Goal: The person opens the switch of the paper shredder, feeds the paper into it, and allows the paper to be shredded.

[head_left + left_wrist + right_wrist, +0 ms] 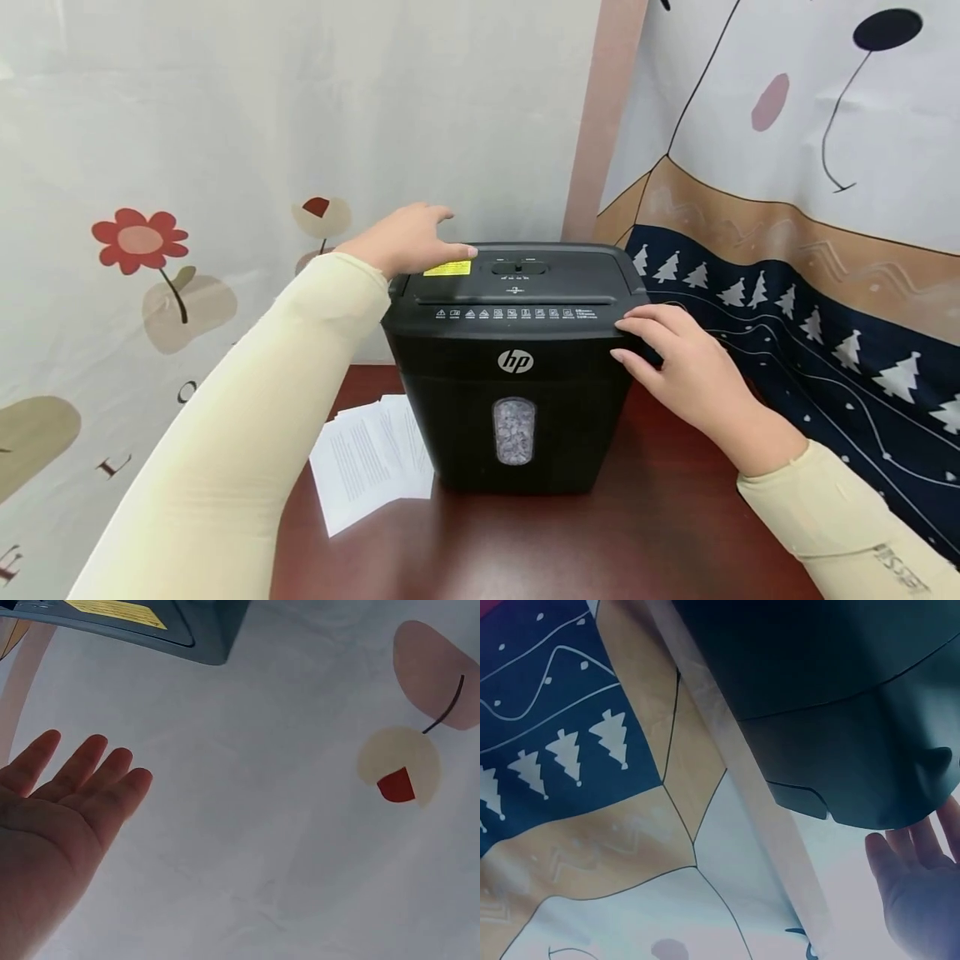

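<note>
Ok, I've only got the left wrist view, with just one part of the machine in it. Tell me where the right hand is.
Observer: The right hand is at the right front corner of the black shredder; whether it touches, I can't tell.
Operator: Now find me any paper nearby.
Observer: Printed sheets lie overlapping on the table, beside the shredder on the person's left.
Operator: Check whether anything is inside the machine.
Observer: Yes, the front window shows small pale shreds behind it.
</note>
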### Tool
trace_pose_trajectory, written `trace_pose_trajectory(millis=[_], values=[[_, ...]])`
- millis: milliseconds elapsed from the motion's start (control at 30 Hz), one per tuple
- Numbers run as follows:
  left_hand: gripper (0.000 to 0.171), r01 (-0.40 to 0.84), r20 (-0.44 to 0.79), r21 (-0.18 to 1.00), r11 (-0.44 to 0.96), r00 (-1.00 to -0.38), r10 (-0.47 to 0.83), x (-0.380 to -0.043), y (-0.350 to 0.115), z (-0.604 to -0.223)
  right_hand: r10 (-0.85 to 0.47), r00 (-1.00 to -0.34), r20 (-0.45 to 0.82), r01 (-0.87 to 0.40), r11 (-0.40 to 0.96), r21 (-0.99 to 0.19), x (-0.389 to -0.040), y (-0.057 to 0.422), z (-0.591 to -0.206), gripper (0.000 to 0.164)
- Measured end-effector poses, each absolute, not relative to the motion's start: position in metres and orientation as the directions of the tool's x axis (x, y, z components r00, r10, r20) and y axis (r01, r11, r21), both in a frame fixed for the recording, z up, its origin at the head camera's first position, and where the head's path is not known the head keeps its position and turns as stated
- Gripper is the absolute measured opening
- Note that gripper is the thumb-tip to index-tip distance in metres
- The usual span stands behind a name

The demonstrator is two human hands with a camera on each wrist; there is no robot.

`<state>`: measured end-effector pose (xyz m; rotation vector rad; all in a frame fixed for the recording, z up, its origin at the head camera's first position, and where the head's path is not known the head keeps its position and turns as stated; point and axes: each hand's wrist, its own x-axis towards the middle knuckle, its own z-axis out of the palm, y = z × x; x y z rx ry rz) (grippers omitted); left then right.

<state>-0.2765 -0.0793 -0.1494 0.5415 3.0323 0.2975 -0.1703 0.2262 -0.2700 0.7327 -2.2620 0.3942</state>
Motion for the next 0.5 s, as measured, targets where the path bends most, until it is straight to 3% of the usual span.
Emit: trace_pose_trajectory(millis=[500], values=[[0.073, 0.335, -0.075, 0.203, 0.92, -0.931, 0.356, -0.296, -0.04, -0.151, -0.398, -0.578, 0.712, -0.594, 0.804, -0.033, -0.174, 0.225, -0.27, 0.03]])
